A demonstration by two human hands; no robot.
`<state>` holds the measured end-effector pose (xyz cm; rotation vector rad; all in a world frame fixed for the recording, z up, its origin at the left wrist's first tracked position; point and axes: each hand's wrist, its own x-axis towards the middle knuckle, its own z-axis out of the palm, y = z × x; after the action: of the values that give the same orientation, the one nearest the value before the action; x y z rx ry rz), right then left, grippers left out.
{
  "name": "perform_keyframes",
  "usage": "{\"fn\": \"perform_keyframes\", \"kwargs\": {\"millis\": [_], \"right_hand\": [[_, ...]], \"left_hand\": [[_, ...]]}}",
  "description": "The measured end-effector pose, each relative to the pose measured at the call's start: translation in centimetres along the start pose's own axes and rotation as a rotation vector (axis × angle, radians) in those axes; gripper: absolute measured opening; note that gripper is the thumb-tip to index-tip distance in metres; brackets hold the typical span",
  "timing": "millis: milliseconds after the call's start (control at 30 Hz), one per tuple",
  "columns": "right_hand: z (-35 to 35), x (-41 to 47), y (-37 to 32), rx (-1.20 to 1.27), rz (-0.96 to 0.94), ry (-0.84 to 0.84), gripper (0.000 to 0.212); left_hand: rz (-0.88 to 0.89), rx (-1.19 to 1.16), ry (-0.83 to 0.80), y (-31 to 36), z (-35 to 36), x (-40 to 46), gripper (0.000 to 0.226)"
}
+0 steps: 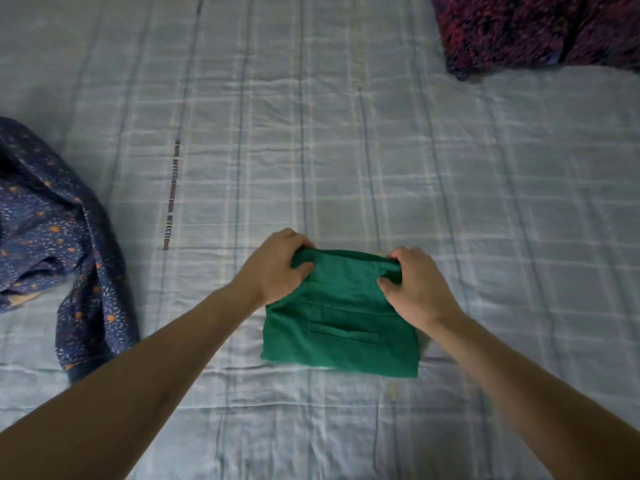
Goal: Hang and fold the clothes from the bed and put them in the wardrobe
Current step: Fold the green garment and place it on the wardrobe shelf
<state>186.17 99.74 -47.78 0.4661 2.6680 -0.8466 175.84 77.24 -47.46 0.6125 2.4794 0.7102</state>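
Your left hand [277,265] and right hand [414,282] each pinch a far corner of the green garment [341,327], lying folded on the bed [346,150] near you, likely to keep the fold square.

Two bare forearms are seen entering from the bottom corners of the view, each ending in a bare hand: the left hand [273,265] and the right hand [417,284]. No sleeve is shown on either arm up to the frame edge. Short, unpainted nails are made out on the thumbs. Knuckles are outlined on the back of each hand, and both wrists are seen uncovered.
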Motion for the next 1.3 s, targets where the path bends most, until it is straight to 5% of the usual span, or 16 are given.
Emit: {"fn": "perform_keyframes", "kwargs": {"millis": [100, 333, 433, 600, 733, 833, 900, 1067, 1167, 1300], "right_hand": [[0.4, 1.3, 0.0, -0.267, -0.008, -0.061, 0.045], [0.6, 3.5, -1.1, -0.194, -0.086, -0.283, 0.059], [0.5, 3.9, -0.9, -0.188, -0.081, -0.3, 0.058], [-0.1, 4.2, -0.9, -0.186, -0.085, -0.358, 0.055], [-0.1, 4.4, -1.5, -0.209, -0.062, -0.361, 0.053], [-0.1, 5.0, -2.5, -0.319, -0.027, -0.398, 0.045], [-0.5, 5.2, -3.5, -0.403, -0.025, -0.461, 0.041], [-1.4, 4.2, -3.8, -0.301, -0.133, -0.546, 0.03], [-2.8, 2.4, -3.3, -0.187, -0.212, -0.536, 0.027], [-5.5, -0.5, -4.8, -0.43, -0.426, -0.369, 0.037]], "left_hand": [[-0.152, -0.175, 0.021, -0.9, 0.1, 0.7, 0.029], [-0.361, -0.251, -0.11, -3.1, -0.6, 1.0, 0.022], [-0.281, -0.175, -0.184, -4.3, -0.8, 0.7, 0.013], [-0.145, -0.004, -0.088, -5.4, -1.9, 0.3, 0.026], [-0.231, 0.139, -0.237, -5.8, -2.5, 0.8, 0.018], [-0.119, 0.215, -0.048, -3.3, -2.7, 2.2, 0.015], [0.014, 0.057, 0.019, -0.9, -2.3, 2.9, 0.028], [0.145, 0.391, -0.542, 0.8, 0.3, 3.3, 0.071], [0.066, 0.383, -0.545, 1.5, -0.5, 2.9, 0.061], [0.228, 0.657, -0.484, 4.2, -3.8, -0.2, 0.049]]}}
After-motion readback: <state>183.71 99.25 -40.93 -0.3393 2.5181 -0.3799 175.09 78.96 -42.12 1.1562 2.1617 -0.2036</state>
